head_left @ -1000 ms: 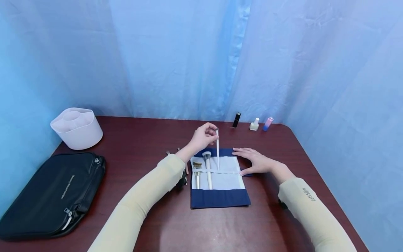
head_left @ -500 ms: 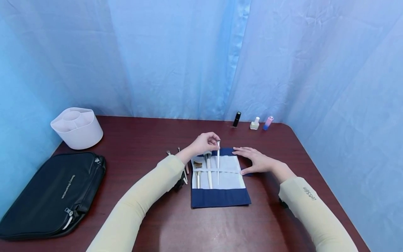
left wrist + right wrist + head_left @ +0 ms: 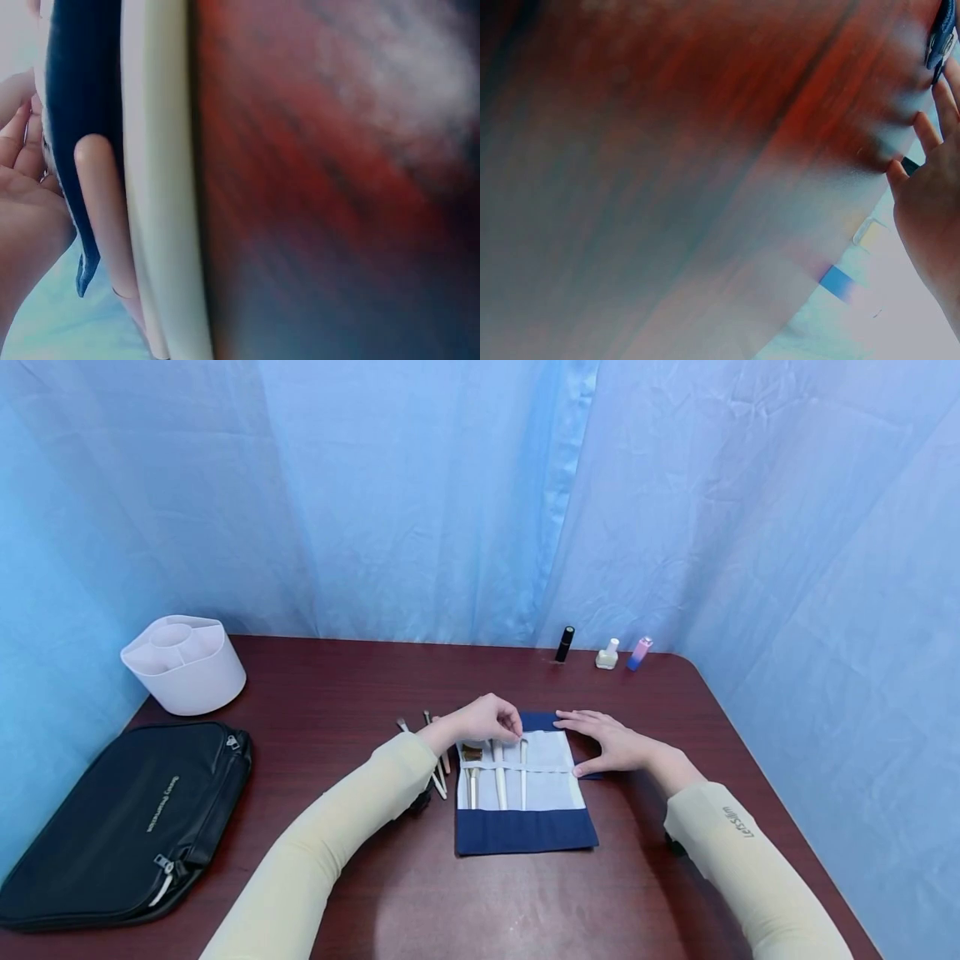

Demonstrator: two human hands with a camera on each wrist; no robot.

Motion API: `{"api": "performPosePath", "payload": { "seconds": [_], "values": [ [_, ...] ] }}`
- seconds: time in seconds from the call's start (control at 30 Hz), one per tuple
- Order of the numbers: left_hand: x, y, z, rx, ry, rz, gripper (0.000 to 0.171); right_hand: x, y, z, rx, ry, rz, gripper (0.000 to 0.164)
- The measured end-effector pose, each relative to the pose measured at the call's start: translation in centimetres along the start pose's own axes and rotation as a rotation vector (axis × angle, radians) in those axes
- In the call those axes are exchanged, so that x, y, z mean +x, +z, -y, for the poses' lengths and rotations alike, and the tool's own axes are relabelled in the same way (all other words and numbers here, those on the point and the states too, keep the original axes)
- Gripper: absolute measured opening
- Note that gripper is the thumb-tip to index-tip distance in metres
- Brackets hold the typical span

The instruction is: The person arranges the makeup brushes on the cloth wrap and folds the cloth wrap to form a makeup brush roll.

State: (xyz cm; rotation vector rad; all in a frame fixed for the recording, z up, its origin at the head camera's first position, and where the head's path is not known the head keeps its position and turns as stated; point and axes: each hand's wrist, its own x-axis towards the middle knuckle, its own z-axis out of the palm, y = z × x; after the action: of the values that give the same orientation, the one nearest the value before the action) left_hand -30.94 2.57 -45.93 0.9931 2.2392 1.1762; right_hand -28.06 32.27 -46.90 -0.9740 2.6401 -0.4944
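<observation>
A navy brush roll (image 3: 525,833) with a pale lining lies unfolded on the table. Under its elastic band sit a gold-tipped brush (image 3: 472,777), a thicker white makeup brush (image 3: 500,777) and a slim white makeup brush (image 3: 523,781). My left hand (image 3: 486,720) pinches the slim one at its top end, and the fingers hide its bristles. The right hand (image 3: 611,745) rests with fingers spread at the roll's right edge, thumb on the lining. In the left wrist view, a pink handle (image 3: 105,210) and a pale handle (image 3: 161,187) lie beside the roll.
Several loose brushes (image 3: 440,781) lie left of the roll, partly under my left wrist. A black zip case (image 3: 127,818) and a white divided holder (image 3: 187,677) stand at left. A black tube (image 3: 565,645), a nail polish bottle (image 3: 607,655) and a pink-blue tube (image 3: 639,653) stand at the back.
My left hand has lowered toward the roll, sliding the slim brush down under the elastic band until its handle reaches the navy pocket edge. The right hand stays in place.
</observation>
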Motion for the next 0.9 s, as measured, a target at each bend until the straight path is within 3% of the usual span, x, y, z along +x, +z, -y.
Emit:
{"api": "performPosePath", "payload": {
  "seconds": [0.2, 0.33, 0.53, 0.73, 0.9],
  "values": [
    [-0.6, -0.4, -0.3, 0.031, 0.009, 0.006, 0.009, 0.1, 0.0, 0.3, 0.004, 0.004, -0.002, 0.088],
    [-1.4, -1.5, -1.3, 0.043, -0.001, -0.101, 0.015, 0.1, 0.0, 0.4, 0.001, 0.028, 0.002, 0.088],
    [-3.7, -3.6, -2.3, 0.038, -0.048, -0.269, 0.018, -0.2, 0.1, 0.0, -0.012, 0.029, 0.005, 0.088],
    [-6.3, -4.9, -1.5, 0.043, -0.114, -0.353, 0.021, -0.5, 0.0, -0.1, -0.004, 0.020, -0.004, 0.088],
    [-8.1, -5.6, -0.1, 0.104, -0.136, -0.436, 0.018, -0.6, -0.2, -0.2, -0.008, 0.015, -0.014, 0.087]
  ]
}}
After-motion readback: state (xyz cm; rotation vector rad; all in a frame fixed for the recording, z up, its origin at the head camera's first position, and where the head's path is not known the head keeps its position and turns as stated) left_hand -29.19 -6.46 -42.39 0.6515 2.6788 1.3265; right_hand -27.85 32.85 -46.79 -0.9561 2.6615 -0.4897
